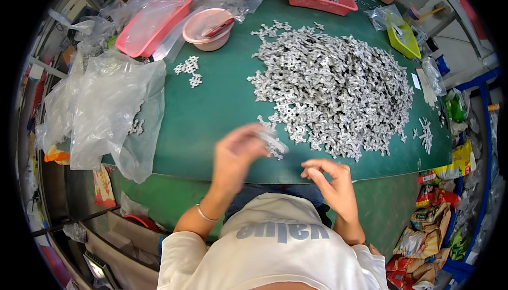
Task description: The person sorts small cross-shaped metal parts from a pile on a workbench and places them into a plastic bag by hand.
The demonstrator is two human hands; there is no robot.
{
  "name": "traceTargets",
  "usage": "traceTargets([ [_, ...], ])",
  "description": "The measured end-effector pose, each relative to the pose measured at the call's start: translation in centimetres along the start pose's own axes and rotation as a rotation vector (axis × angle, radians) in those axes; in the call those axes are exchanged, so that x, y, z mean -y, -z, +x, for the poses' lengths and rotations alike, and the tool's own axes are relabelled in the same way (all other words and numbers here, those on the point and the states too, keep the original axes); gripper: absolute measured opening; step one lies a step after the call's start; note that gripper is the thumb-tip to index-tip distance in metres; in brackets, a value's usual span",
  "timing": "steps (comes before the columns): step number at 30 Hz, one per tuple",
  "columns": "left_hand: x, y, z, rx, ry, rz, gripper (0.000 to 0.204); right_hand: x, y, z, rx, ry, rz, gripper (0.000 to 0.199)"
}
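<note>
Holding a blurred silvery piece [273,142], the left hand [235,151] hovers over the counter [211,105]. The right hand [334,184] curls near the pile [338,91]; whether empty, I cannot tell.

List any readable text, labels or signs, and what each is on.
White shirt: one large grey-blue word, upside down in view; wording not copied.
Yellow bag, right: print too small to read.
Red-and-yellow packet, lower left: too small to read.
</note>
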State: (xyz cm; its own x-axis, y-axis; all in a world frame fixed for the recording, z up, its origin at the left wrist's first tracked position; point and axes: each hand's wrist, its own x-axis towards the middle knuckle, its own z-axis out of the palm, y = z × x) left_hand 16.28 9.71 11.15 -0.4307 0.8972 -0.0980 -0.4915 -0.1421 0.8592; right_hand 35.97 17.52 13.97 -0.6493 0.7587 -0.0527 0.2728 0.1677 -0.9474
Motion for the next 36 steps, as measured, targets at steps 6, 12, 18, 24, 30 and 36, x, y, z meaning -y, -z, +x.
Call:
traceTargets([
  [6, -4.5, 14.7, 2.1, -0.738, -0.628, -0.101, 0.065, -3.8, -2.5, 3.3, -0.045, 0.027, -0.225, 0.013],
  [12, -1.2, 9.2, 0.8, -0.554, -0.459, 0.152, 0.050, -5.2, -6.0, 7.8, -0.194, 0.369, -0.618, 0.025],
  [18, 3.7, 5.3, 0.1, -0.214, -0.063, 0.234, 0.033, -6.8, -8.9, 9.8, -0.066, 0.375, -0.938, 0.018],
  [24, 4.0, 3.6, -0.1, -0.179, -0.117, 0.278, 0.035, -5.3, -6.7, 7.6, -0.061, 0.249, -0.341, 0.014],
  [30, 0.7, 1.1, -1.2, 0.041, -0.120, 0.206, 0.027, -1.3, -4.2, 4.2, 0.094, -0.060, 0.362, 0.016],
  [36, -1.9, -1.4, -2.3, 0.064, -0.119, 0.205, 0.022, 0.9, -2.6, 2.3, 0.100, 0.033, 0.422, 0.018],
])
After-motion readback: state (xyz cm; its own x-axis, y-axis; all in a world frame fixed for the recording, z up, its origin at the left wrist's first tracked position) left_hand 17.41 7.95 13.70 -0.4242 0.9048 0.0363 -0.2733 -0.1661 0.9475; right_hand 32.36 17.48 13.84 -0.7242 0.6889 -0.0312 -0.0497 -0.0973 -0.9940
